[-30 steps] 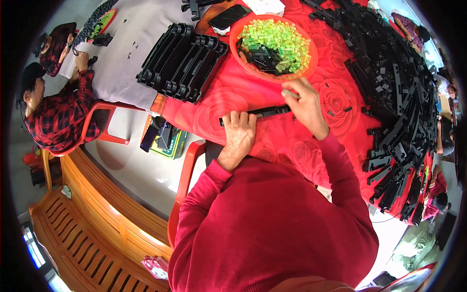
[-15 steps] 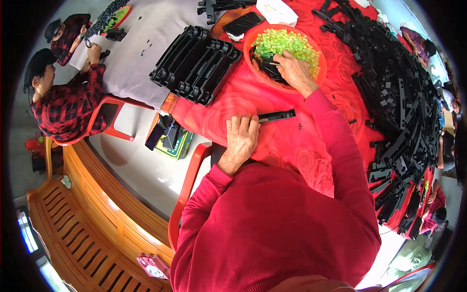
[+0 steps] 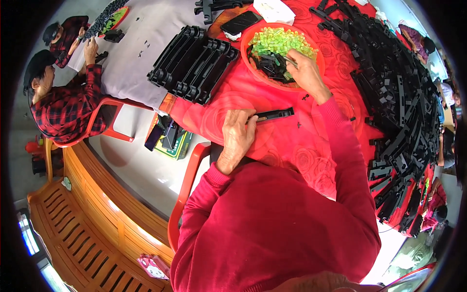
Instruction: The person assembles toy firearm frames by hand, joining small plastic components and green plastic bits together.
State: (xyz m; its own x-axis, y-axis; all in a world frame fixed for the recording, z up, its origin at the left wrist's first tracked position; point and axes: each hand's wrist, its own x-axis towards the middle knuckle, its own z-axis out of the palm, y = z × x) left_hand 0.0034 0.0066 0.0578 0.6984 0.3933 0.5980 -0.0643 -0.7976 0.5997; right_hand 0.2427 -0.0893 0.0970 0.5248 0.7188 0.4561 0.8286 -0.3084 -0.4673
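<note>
Near the frame's centre, the left hand [image 3: 238, 131] is closed over the left end of a black plastic strip [image 3: 281, 114], which juts out to its right. The curled right hand [image 3: 308, 74] is at the red bowl [image 3: 266, 81], upper centre; I cannot tell whether it grips anything.

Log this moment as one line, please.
left hand: holding black plastic strip | right hand: over red basin | inside: yellow-green pieces, black pieces

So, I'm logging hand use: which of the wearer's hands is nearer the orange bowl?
The right hand: it is over the bowl's near right edge. The left hand is apart from it, at a black strip.
</note>
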